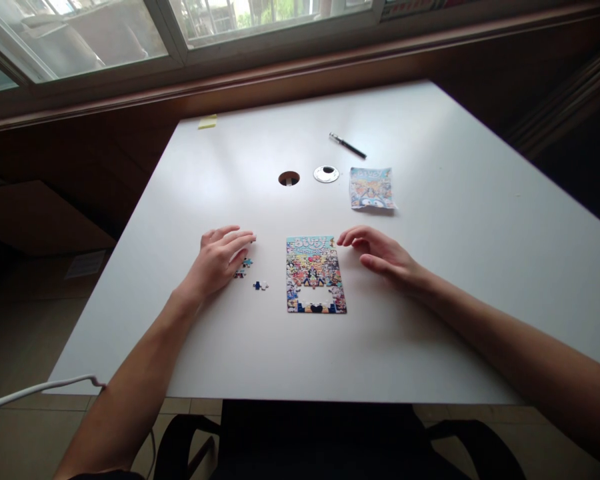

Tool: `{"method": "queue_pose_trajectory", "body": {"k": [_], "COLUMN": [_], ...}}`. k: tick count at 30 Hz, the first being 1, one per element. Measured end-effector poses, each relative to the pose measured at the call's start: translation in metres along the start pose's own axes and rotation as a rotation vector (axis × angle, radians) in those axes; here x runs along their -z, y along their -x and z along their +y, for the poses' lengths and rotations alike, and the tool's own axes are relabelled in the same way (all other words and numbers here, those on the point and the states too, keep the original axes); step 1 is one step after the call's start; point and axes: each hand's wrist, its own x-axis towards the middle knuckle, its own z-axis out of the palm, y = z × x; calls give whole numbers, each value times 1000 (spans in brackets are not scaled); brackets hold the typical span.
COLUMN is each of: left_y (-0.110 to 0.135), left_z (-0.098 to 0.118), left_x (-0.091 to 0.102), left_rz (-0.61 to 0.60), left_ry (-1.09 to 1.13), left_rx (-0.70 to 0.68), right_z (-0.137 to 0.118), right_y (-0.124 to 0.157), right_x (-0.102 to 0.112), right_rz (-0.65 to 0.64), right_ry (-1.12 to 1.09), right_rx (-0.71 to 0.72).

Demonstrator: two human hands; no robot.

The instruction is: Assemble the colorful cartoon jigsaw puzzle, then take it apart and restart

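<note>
**Both hands beside a nearly finished puzzle**

My left hand point(220, 259) lies palm down on the white desk point(430, 300), left of the puzzle point(314, 270). Its fingers are stretched forward and loosely together, and they cover part of a small cluster of loose pieces point(243, 267). I cannot tell whether a fingertip is pinching one of them or only resting on top. A single piece point(261, 285), dark blue and white, lies on its own between that cluster and the puzzle's left edge, touching neither.

My right hand point(383, 257) is just right of the puzzle, holding nothing. Its fingers are spread and gently curved, with the fingertips near the top right corner of the puzzle. I cannot tell whether they touch it.

The puzzle lies flat in front of me between my two hands, an upright rectangle crowded with bright cartoon figures. A white gap shows near its bottom edge where pieces are missing.

Farther back on the desk, behind my right hand, lies a crumpled printed packet point(371, 188). To its left are a round silver cap point(327, 174) and an open cable hole point(289, 178). A dark pen point(347, 145) lies at an angle beyond them, and a yellow sticky note point(207, 121) sits at the far left corner, below the window point(105, 33).
</note>
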Motion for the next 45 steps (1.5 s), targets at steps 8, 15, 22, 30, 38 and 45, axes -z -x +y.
{"method": "queue_pose_trajectory", "body": {"k": [8,15,22,30,38,45], "left_y": [0,1,0,1,2,1], "left_z": [10,0,4,0,-1,-3], "left_x": [5,-2,1,-2,0,-3], "left_rz": [84,51,60,41,21,34], "left_ry": [147,-14,-18,-11,10,1], "left_rx": [53,-19,26,-15,17,-38], "right_z": [1,1,0,1,1,1], "right_y": [1,1,0,0,0,0], "right_x": [0,-1,-1,0,-1,-1], "right_rz": [-2,3,2,10,9,-1], "right_ry": [13,7,8,11,6,16], "right_rx": [-9,-5,-7,-17,-9,-8]}}
